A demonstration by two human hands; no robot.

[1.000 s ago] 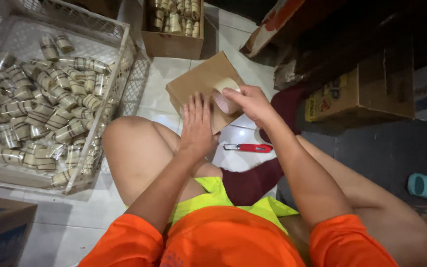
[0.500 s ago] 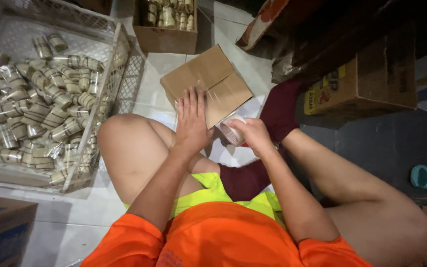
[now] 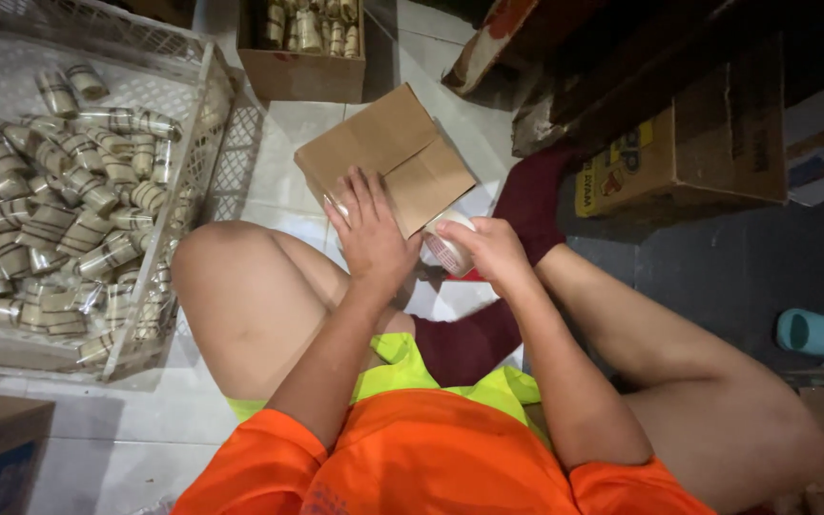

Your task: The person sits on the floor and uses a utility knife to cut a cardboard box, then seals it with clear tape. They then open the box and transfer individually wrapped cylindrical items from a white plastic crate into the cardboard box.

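Observation:
A small brown cardboard box (image 3: 383, 153) with closed flaps stands on the white tiled floor between my knees. My left hand (image 3: 371, 234) lies flat against its near side, fingers spread, pressing on it. My right hand (image 3: 488, 250) grips a roll of clear packing tape (image 3: 448, 246) at the box's near right corner. A strip of tape seems to run from the roll to the box, though I cannot see it clearly. A red item under the right hand is mostly hidden.
A white plastic crate (image 3: 212, 105) full of several wrapped small bottles (image 3: 59, 200) sits at left. Another cardboard box (image 3: 302, 57) of bottles stands behind. Printed cartons (image 3: 679, 153) stack at right; a teal slipper (image 3: 815, 334) lies on the dark floor.
My right hand has pulled the tape roll down from the box top to its near right corner. My left hand stayed pressed on the box, which now shows more fully.

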